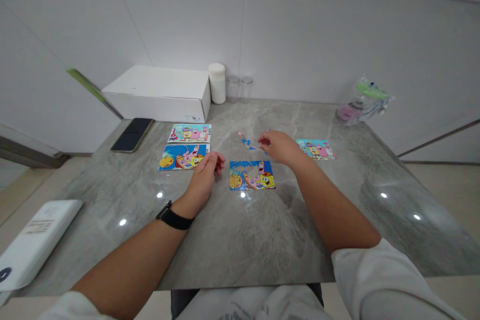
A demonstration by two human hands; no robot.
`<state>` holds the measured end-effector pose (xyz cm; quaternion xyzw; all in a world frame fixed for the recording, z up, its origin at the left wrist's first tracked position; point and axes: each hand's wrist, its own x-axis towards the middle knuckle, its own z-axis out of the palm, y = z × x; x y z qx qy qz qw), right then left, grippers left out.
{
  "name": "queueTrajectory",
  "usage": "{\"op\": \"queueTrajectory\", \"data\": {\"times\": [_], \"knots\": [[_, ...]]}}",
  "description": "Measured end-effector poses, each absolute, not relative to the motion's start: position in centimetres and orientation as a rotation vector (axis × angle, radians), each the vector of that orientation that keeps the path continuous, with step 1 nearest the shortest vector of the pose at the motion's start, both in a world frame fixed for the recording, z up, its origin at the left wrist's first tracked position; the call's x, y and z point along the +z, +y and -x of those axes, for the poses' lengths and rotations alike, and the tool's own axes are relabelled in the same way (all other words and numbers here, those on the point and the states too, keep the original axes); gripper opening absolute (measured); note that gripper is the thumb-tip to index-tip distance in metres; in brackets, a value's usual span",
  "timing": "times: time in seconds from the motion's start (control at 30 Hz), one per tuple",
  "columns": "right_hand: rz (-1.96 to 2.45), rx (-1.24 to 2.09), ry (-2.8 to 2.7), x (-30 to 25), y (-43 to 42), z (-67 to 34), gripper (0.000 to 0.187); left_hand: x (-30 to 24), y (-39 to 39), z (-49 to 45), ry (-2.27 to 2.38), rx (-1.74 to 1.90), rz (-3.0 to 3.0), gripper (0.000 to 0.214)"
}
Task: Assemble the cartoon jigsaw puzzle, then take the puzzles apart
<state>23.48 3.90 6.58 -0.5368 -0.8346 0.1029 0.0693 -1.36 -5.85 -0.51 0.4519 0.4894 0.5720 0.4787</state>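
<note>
A small cartoon jigsaw puzzle (pixel 252 175) lies on the grey marble table (pixel 262 230) between my hands, with a gap near its top. My left hand (pixel 205 174), a black watch on its wrist, rests just left of the puzzle with fingers curled and nothing visible in them. My right hand (pixel 280 147) reaches past the puzzle's upper right corner, fingers pinched near several loose puzzle pieces (pixel 247 142); whether it grips one is unclear.
Two cartoon picture cards (pixel 183 156) (pixel 190 133) lie to the left, a third card (pixel 316 149) to the right. A phone (pixel 132 134), white box (pixel 159 93), white jar (pixel 217 83), two glass jars (pixel 240 89), plastic bag (pixel 363 101) and white device (pixel 35 240) ring the table.
</note>
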Motion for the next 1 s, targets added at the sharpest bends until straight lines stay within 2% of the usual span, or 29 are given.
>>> {"op": "queueTrajectory", "data": {"times": [0.37,0.57,0.87,0.93,1.0], "knots": [[1.631,0.17,-2.643,2.3,8.5,-18.9,0.041,-0.3,-5.6,1.3,1.222,1.383,-1.088,0.048],[1.6,0.161,-2.687,1.5,9.6,-18.4,0.026,-0.4,-5.5,1.2,1.223,1.373,-1.086,0.048],[1.506,0.327,-2.567,0.7,9.3,-19.2,0.012,-0.4,-5.6,1.1,1.206,1.348,-1.064,0.047],[1.454,0.471,-2.456,0.9,9.0,-19.4,0.006,-0.4,-5.6,1.1,1.21,1.346,-1.071,0.046],[1.364,0.762,-2.297,1.4,8.5,-19.4,0.006,-0.4,-5.6,1.2,1.222,1.339,-1.084,0.045]]}}
